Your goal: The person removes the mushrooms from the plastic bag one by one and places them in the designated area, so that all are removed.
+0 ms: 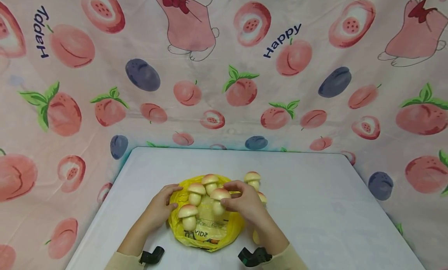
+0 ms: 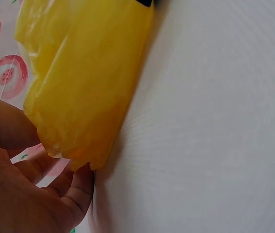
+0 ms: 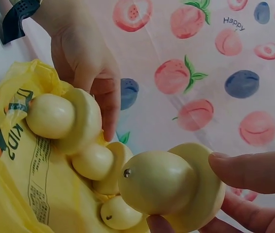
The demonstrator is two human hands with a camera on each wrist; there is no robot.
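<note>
Right hand (image 3: 254, 194) sits closest to the lens: thumb and fingertips pinch a cream-coloured toy mushroom with a pale tan cap (image 3: 174, 187) by the cap rim, stem pointing away from the palm. Small metal dot shows on the stem end. In the head view that same mushroom (image 1: 219, 198) is at the middle of the crinkly yellow plastic bag with printed lettering (image 1: 206, 227), which lies on the white surface (image 1: 315, 208).

Left hand (image 1: 164, 206) holds the bag's left edge, fingers curled round the film; the left wrist view shows the film (image 2: 86, 82) bunched just above the fingers.

Other toy mushrooms (image 1: 190, 215) stand on the bag, two more (image 1: 252, 180) just off its far right edge, partly hidden behind the right hand.

Handling, as a judgement: mushroom looks light, rigid or slightly squishy, and smooth, so could slip. Pinch at the cap-stem junction looks safest. Bag is thin, limp and slippery, so needs pinning or it slides.

Peach-print cloth (image 1: 224, 68) hangs behind.
</note>
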